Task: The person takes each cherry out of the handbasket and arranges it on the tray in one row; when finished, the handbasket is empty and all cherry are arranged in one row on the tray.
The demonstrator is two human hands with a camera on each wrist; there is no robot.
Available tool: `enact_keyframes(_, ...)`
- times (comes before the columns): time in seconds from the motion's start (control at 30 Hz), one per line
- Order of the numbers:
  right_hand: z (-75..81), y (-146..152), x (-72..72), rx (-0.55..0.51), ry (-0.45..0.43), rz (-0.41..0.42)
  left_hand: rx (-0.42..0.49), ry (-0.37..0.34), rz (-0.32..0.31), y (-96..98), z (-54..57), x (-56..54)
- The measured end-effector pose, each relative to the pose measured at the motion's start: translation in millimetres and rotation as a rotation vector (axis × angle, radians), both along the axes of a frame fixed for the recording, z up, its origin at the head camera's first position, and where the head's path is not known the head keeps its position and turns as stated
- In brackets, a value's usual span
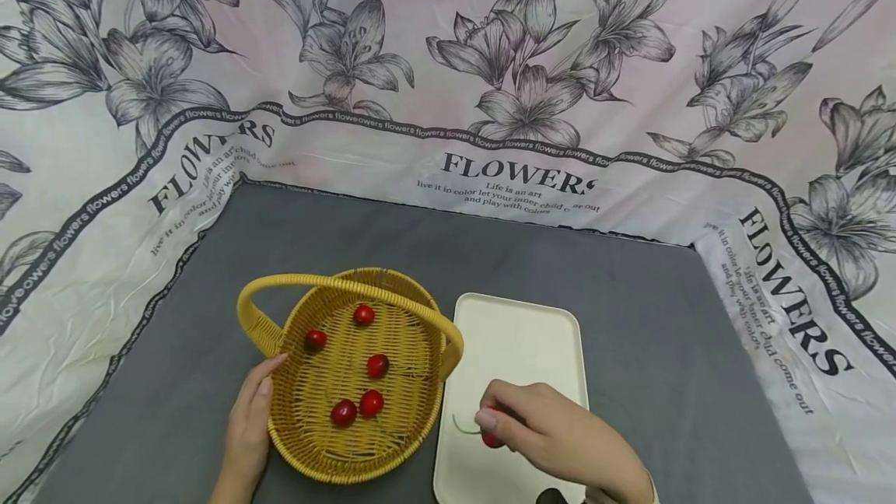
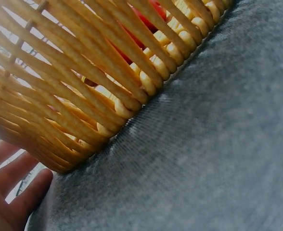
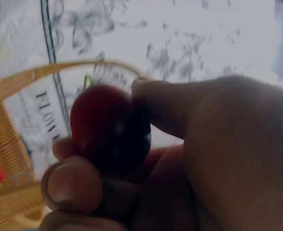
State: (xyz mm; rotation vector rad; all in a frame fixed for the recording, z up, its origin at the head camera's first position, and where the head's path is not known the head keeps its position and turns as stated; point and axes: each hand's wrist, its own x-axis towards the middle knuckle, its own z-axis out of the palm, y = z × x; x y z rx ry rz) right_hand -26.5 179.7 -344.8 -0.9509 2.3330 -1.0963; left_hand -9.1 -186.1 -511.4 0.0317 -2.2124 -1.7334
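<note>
My right hand (image 1: 553,432) pinches a red cherry (image 1: 492,437) between thumb and fingers, above the cream tray (image 1: 514,341). Its thin green stem points left in the head view. Up close in the right wrist view, the cherry (image 3: 103,122) looks dark and glossy. Left of the tray stands a yellow woven basket (image 1: 318,387) with an arched handle. Several red cherries (image 1: 378,366) lie spread over its bottom. My left hand (image 1: 245,422) rests against the basket's left side, fingers extended along the weave. In the left wrist view, the fingers (image 2: 33,192) lie loosely at the basket wall.
A grey cloth (image 1: 651,348) covers the table under the basket and tray. White fabric (image 1: 518,177) printed with flowers and lettering rises along the back and both sides. The basket handle (image 1: 350,286) arches over the basket, its right end near the tray's left edge.
</note>
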Motion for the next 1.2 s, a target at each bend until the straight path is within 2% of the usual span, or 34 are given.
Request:
enact_keyframes(0.1,-14.7,9,-10.7,-0.019,-0.057,-0.029,0.01,-0.011,-0.009,-1.1,-0.3,-0.5)
enact_keyframes(0.23,-36.0,12,-30.9,0.049,-0.104,-0.182,0.028,-0.022,-0.009,-3.2,-0.1,-0.4)
enact_keyframes(0.33,-54.1,13,-48.7,0.112,-0.039,-0.298,0.022,-0.021,-0.007,-4.6,0.5,-0.1)
enact_keyframes(0.43,-71.3,14,-66.5,0.138,0.079,-0.344,0.009,-0.021,-0.001,-5.1,1.0,-0.2)
enact_keyframes(0.5,-81.0,13,-78.1,0.136,0.12,-0.366,0.007,-0.017,0.004,-5.0,1.3,-0.3)
enact_keyframes(0.67,-98.9,2,-104.4,0.145,0.051,-0.444,0.004,-0.002,0.007,-4.7,2.1,0.5)
enact_keyframes(0.73,-104.7,-3,-113.5,0.165,0.046,-0.461,0.006,0.0,0.005,-4.1,2.5,1.0)
enact_keyframes(0.93,-123.7,-11,-136.6,0.231,0.165,-0.469,0.027,-0.018,-0.015,-3.0,2.5,-0.4)
enact_keyframes(1.2,-132.3,-11,-142.3,0.239,0.183,-0.502,0.055,-0.018,-0.04,-2.0,1.4,-0.8)
